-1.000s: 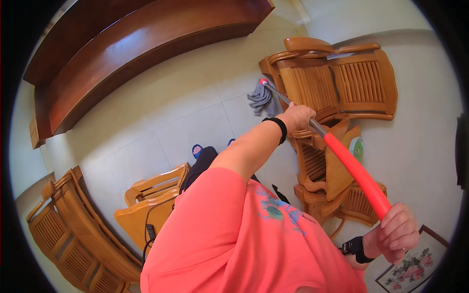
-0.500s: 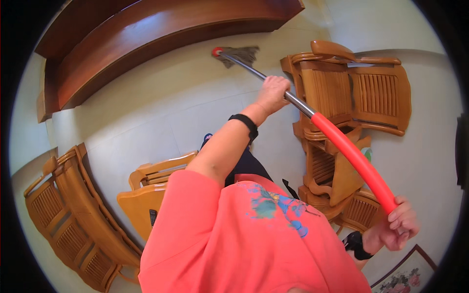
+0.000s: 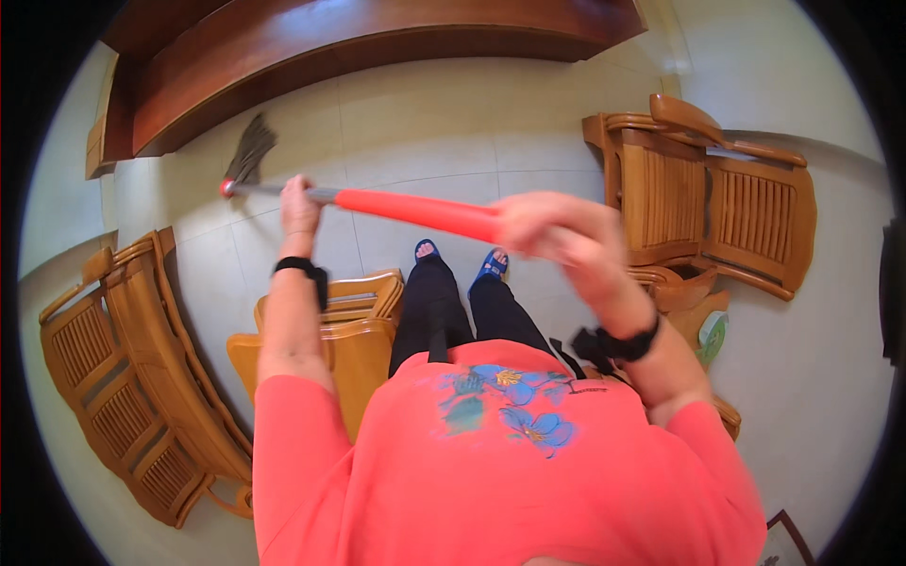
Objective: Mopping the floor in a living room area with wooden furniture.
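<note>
A mop [image 3: 415,210] with a red grip and a grey metal shaft runs across in front of me. My left hand [image 3: 299,206] is closed around the metal shaft, just left of where the red part begins. Farther right, my right hand [image 3: 563,226], somewhat blurred, wraps the end of the red grip. The mop's grey-brown strands [image 3: 252,149] lie fanned out on the tiled floor, beside the foot of the dark wooden cabinet. A red and white joint links shaft and strands.
The long reddish-brown cabinet [image 3: 377,57] spans the far side. A wooden armchair [image 3: 717,189] stands at right, with a green round object [image 3: 713,332] near it. A slatted wooden bench [image 3: 132,387] is at left, and a wooden table [image 3: 354,363] is close by my left leg.
The mop head has swept from the far middle to the left along the cabinet. Both hands moved left, the right one also upward, and the handle now lies nearly level across the view.
</note>
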`<action>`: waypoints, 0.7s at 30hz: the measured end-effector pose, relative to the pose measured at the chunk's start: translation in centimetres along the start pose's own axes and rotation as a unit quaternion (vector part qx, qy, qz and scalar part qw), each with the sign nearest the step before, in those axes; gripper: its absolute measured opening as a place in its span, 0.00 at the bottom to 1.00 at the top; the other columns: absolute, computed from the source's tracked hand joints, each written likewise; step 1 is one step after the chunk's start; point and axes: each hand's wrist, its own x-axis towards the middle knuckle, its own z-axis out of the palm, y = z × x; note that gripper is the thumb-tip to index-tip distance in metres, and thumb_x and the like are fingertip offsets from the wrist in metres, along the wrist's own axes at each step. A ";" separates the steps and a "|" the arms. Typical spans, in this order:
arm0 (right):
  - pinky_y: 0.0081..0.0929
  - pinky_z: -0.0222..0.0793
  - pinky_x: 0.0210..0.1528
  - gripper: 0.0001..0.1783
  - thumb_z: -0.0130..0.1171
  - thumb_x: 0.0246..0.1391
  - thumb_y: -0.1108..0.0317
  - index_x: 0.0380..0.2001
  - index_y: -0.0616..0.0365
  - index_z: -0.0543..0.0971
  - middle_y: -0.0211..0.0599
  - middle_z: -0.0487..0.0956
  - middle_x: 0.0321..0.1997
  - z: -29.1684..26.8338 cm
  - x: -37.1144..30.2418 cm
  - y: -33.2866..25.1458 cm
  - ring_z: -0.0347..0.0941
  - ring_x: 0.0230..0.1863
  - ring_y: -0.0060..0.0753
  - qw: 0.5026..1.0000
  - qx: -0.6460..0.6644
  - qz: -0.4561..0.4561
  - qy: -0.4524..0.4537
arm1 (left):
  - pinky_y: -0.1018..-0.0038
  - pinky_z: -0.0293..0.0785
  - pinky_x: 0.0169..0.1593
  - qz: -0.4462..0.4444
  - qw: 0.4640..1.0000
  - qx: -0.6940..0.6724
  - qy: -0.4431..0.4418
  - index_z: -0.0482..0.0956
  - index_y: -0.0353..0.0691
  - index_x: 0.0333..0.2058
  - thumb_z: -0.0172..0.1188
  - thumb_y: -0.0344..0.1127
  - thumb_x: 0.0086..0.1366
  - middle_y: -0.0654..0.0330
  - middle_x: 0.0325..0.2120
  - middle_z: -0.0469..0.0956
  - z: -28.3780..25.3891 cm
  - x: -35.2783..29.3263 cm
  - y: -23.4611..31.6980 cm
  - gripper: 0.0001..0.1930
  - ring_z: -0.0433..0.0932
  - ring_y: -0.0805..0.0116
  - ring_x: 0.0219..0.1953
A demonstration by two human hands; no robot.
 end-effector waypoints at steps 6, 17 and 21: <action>0.23 0.66 0.41 0.15 0.42 0.55 0.70 0.37 0.66 0.77 0.39 0.76 0.33 2.4 1.8 4.2 0.69 0.32 0.25 0.988 0.145 0.050 -0.017 | 0.58 0.72 0.41 -0.091 0.959 0.136 -0.231 0.76 0.46 0.31 0.73 0.40 0.43 0.59 0.34 0.75 -5.3 -3.9 -3.2 0.17 0.74 0.54 0.42; 0.45 0.67 0.52 0.16 0.39 0.53 0.67 0.31 0.66 0.75 0.38 0.73 0.21 -8.0 -12.8 -5.8 0.69 0.22 0.28 0.977 0.016 0.017 0.210 | 0.59 0.69 0.43 -0.003 0.975 0.026 -0.218 0.78 0.48 0.27 0.70 0.38 0.44 0.61 0.33 0.75 2.5 -6.3 17.6 0.11 0.72 0.56 0.43; 0.45 0.67 0.48 0.12 0.39 0.57 0.65 0.28 0.59 0.72 0.30 0.67 0.15 -10.0 -19.9 -11.2 0.66 0.20 0.26 0.948 -0.041 -0.038 0.312 | 0.54 0.64 0.45 0.033 0.957 0.009 -0.287 0.79 0.50 0.29 0.67 0.40 0.47 0.64 0.35 0.75 3.0 -6.6 29.9 0.10 0.71 0.60 0.46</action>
